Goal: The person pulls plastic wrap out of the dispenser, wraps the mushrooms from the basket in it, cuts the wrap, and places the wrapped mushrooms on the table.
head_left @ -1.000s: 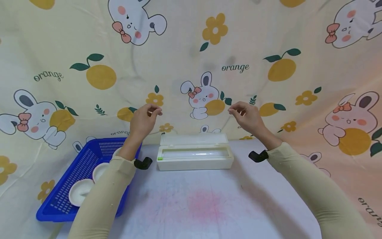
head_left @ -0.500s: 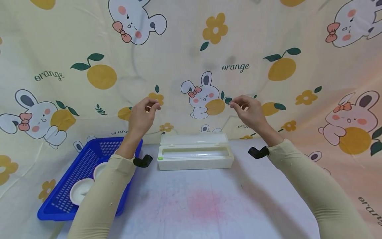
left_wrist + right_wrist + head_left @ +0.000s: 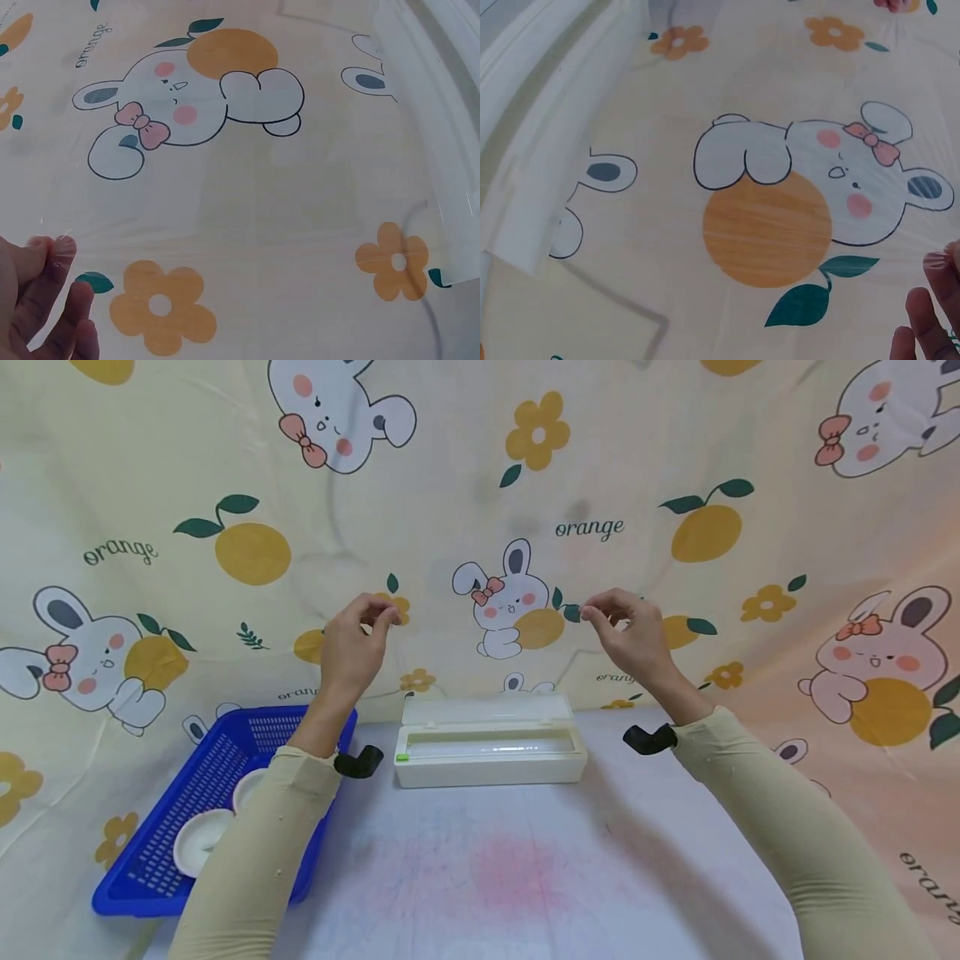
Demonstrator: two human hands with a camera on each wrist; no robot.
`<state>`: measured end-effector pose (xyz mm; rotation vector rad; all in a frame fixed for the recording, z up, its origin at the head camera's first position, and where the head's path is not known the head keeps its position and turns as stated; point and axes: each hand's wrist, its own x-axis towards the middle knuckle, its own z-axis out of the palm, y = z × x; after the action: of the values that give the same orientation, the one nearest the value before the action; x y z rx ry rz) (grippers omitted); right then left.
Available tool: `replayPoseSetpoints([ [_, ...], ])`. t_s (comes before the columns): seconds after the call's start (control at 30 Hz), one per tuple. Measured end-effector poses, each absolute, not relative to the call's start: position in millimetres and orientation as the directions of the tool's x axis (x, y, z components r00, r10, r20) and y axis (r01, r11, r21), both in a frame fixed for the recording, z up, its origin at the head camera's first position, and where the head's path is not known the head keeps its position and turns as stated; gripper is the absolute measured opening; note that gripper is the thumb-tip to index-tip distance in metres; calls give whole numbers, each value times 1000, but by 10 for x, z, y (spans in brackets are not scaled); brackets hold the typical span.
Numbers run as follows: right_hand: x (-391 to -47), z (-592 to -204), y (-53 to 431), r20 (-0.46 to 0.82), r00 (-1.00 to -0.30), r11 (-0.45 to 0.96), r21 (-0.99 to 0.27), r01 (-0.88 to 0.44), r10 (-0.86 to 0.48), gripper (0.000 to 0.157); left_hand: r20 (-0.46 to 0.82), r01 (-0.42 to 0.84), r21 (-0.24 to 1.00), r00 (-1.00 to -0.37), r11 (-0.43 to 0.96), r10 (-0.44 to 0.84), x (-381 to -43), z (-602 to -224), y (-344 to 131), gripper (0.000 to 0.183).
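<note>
A white cling film dispenser [image 3: 491, 772] stands on the table, its lid [image 3: 487, 710] tipped back and the film roll [image 3: 491, 747] showing inside. Above its left end my left hand [image 3: 351, 647] is raised, thumb and forefinger pinching a corner of the clear cling film [image 3: 150, 225]. Opposite it, my right hand [image 3: 630, 639] pinches the other corner. The film is nearly invisible in the head view; faint creases of it run from the fingertips in both wrist views. A green slider [image 3: 402, 757] sits at the dispenser's left front edge.
A blue plastic basket [image 3: 142, 827] stands at the left, partly behind my left sleeve, with white round dishes [image 3: 201, 842] in it. Behind the table hangs a printed cloth [image 3: 420, 510]. A black strap end [image 3: 649, 740] juts from each wrist.
Both hands have risen a little and drawn slightly farther apart, still pinching the film. The dispenser and the basket have stayed in place.
</note>
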<state>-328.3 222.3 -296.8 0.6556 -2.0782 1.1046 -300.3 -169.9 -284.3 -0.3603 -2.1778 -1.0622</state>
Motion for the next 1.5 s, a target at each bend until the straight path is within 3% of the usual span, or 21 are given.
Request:
replayPoseSetpoints([
  [0.37, -3194, -3036, 2285, 788, -602, 489, -476, -731, -133, 11, 685, 608, 643, -728, 465, 5, -2940, -2933, -1687, 20],
  [0.67, -2910, -3184, 2314, 813, -543, 246, -493, -834, -210, 14, 693, 636, 652, -721, 413, 16, -2711, -3123, -1744, 19],
  [0.8, -2742, -3251, 2328, 801, -560, 198, -526, -827, -211, 17, 697, 665, 656, -715, 357, 49, -2606, -3208, -1771, 15],
  [1.07, -2463, -3479, 2400, 764, -601, 141, -585, -799, -236, 7, 691, 695, 667, -712, 270, 127, -2341, -3370, -1805, 9],
  [1.5, -2116, -3850, 2490, 739, -571, -4, -612, -791, -358, 32, 692, 733, 666, -677, 141, 250, -1968, -3855, -1809, 19],
])
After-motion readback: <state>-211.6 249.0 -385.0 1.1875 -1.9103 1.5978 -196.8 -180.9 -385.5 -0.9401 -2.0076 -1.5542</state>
